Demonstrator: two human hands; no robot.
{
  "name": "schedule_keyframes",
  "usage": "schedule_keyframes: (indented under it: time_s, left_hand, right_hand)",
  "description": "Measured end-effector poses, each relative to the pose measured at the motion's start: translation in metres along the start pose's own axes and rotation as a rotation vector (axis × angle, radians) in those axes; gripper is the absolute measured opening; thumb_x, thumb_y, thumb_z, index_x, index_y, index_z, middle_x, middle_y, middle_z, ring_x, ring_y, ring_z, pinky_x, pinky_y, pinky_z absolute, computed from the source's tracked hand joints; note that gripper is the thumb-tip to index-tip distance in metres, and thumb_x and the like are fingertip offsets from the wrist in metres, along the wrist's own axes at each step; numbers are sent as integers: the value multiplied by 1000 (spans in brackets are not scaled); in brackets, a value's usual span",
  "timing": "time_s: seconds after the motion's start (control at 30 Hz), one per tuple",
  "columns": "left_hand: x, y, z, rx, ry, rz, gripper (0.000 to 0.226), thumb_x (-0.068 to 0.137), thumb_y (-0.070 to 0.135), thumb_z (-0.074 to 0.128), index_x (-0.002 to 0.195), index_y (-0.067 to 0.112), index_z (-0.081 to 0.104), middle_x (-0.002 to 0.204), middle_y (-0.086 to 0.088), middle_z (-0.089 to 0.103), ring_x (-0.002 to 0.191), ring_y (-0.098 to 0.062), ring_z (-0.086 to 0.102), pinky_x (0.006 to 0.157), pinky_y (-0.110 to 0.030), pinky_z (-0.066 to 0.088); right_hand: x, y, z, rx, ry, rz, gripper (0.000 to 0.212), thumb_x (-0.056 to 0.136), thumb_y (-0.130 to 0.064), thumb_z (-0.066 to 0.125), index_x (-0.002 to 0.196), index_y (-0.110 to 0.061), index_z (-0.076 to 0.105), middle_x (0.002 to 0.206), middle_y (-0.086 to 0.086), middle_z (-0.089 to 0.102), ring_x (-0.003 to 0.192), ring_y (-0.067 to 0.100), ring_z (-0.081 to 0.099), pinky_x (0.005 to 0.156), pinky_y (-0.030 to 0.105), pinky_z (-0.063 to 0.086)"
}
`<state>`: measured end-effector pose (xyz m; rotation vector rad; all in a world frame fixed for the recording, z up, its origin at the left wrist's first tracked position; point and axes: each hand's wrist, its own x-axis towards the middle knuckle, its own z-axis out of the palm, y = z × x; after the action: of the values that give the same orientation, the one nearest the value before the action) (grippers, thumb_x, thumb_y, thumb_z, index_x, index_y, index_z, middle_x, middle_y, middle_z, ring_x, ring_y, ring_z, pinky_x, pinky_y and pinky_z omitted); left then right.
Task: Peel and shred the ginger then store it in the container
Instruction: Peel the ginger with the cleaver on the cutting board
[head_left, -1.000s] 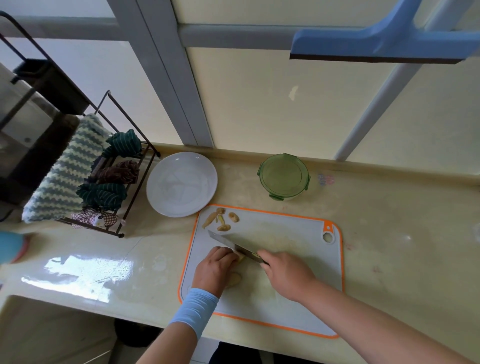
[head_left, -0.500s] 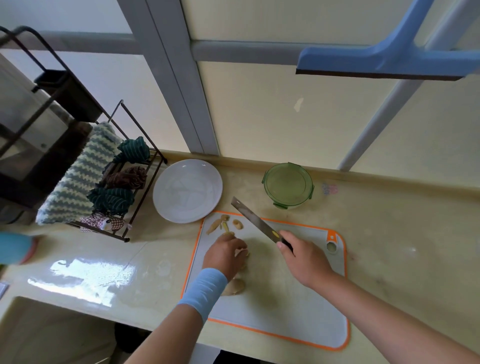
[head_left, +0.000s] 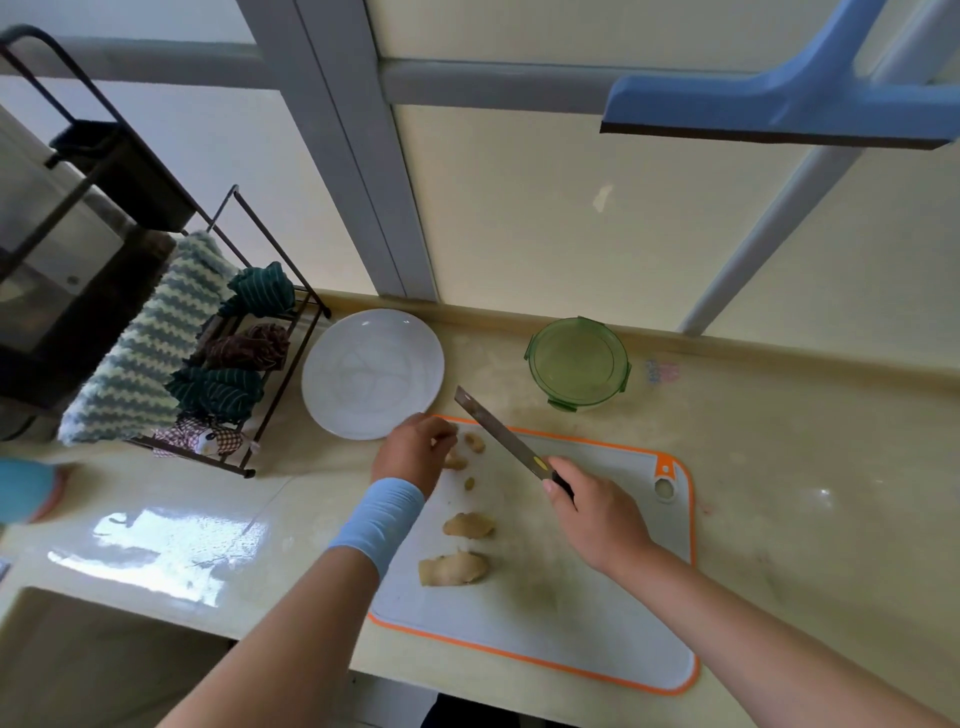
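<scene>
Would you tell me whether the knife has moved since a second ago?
Yes. The knife has left the board's middle; its tip now passes the far edge, toward the plate.

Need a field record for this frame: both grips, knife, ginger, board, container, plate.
cutting board: orange-rimmed, on counter
left grip: hand at board's far-left corner, fingers curled over small ginger pieces; pinch unclear
right grip: hand holding knife by handle, blade angled toward plate, clear of ginger
ginger chunks: two, lying on board
container: green, lid on, behind board
plate: white, left of container
</scene>
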<state>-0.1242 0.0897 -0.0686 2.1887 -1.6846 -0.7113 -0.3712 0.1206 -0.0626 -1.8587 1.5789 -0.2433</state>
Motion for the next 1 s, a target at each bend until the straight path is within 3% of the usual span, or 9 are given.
schedule_keyframes:
  time_s: [0.07, 0.17, 0.3, 0.53, 0.63, 0.7, 0.8, 0.87, 1.0]
  left_hand:
    - [-3, -3, -2, -8, -55, 25, 13, 90, 29, 68, 101, 28, 75, 95, 10, 61, 91, -19, 63, 78, -26, 45]
    - [-13, 3, 13, 174, -307, 185, 25, 91, 32, 65, 115, 36, 70, 115, 11, 64, 105, -16, 61, 85, -23, 45]
    - [-14, 4, 31, 332, -461, 304, 31, 91, 22, 61, 121, 29, 67, 116, 0, 59, 103, -28, 60, 85, -33, 50]
    - [-6, -23, 25, 301, -299, 305, 33, 95, 16, 58, 126, 25, 66, 131, 0, 55, 114, -23, 57, 88, -20, 38]
    - [-5, -28, 15, 207, -203, 224, 33, 95, 12, 57, 124, 23, 68, 133, -2, 59, 115, -27, 59, 93, -29, 46]
    - [-10, -25, 8, 106, -92, 192, 27, 93, 14, 60, 113, 24, 74, 123, 0, 65, 106, -27, 63, 88, -32, 50]
    - [-27, -21, 4, 61, -291, 249, 22, 91, 22, 63, 109, 29, 74, 113, 4, 66, 95, -18, 63, 89, -32, 51]
    - [-46, -14, 3, 136, -454, 303, 29, 88, 40, 67, 116, 34, 71, 113, 8, 61, 97, -12, 60, 90, -28, 49]
    - [-64, -6, 13, 203, -471, 302, 50, 73, 49, 72, 121, 33, 68, 116, 7, 57, 109, -10, 55, 89, -18, 43]
  right_hand:
    - [0, -3, 3, -2, -8, 5, 18, 100, -36, 46, 117, -37, 52, 76, -9, 57, 81, 27, 61, 62, 33, 42]
    - [-1, -7, 7, -14, -12, 9, 23, 100, -37, 45, 122, -36, 52, 85, -4, 66, 86, 29, 62, 67, 35, 47]
    - [-3, -9, 9, -23, -11, 15, 30, 102, -38, 44, 130, -33, 52, 92, -2, 69, 90, 28, 63, 68, 34, 45]
    - [-7, -10, 7, -28, 16, 19, 28, 101, -36, 46, 127, -33, 53, 95, -1, 70, 92, 30, 63, 72, 38, 49]
    - [-10, -13, 8, -23, 24, 17, 26, 101, -36, 46, 125, -32, 54, 92, -3, 69, 90, 29, 63, 71, 37, 50]
    - [-11, -14, 8, -27, 26, 11, 25, 101, -36, 46, 125, -33, 53, 92, -3, 69, 89, 29, 64, 70, 37, 50]
    - [-13, -17, 7, -40, 16, 9, 26, 101, -36, 46, 126, -32, 53, 92, -2, 69, 88, 28, 63, 71, 37, 50]
    - [-15, -20, 6, -45, 9, 10, 27, 101, -36, 45, 127, -31, 53, 91, -2, 69, 88, 28, 63, 71, 38, 50]
    - [-20, -24, 5, -49, 0, 12, 28, 102, -37, 44, 128, -32, 52, 87, -5, 66, 86, 26, 63, 68, 35, 48]
